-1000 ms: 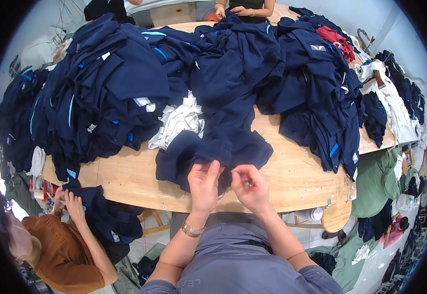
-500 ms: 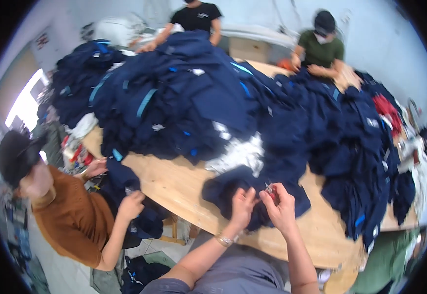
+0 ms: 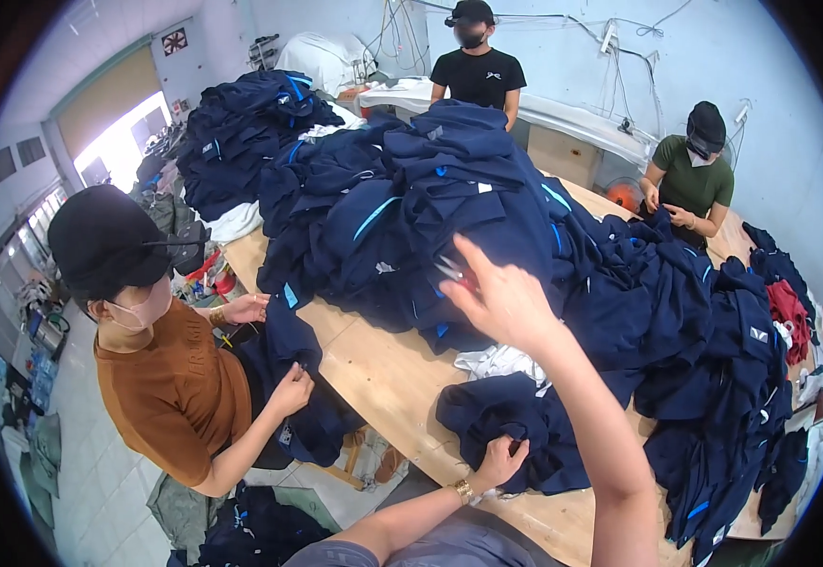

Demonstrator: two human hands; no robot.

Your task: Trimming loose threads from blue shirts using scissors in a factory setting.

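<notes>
A navy garment (image 3: 482, 406) lies bunched at the table's near edge, and my left hand (image 3: 501, 463) pinches its cloth between closed fingers. My right hand (image 3: 515, 302) is raised over the table with the index finger stretched out. Small thread snips (image 3: 451, 270) with metal blades and a reddish handle sit in that hand, partly hidden by the fingers. Behind it rises a big heap of navy garments (image 3: 459, 161) with light-blue strips and small white tags. White cloth scraps (image 3: 501, 362) lie between the heap and my garment.
At my left, a person in a brown shirt (image 3: 175, 378) handles a navy garment. Across the wooden table (image 3: 374, 364) are a person in black (image 3: 478, 76) and one in green (image 3: 704, 180). More navy garments (image 3: 714, 397) and a red cloth (image 3: 788, 317) lie on the right.
My right hand has lifted off the garment and moved up and forward with the snips. My left hand still grips the cloth. The view has tilted up and shifted left.
</notes>
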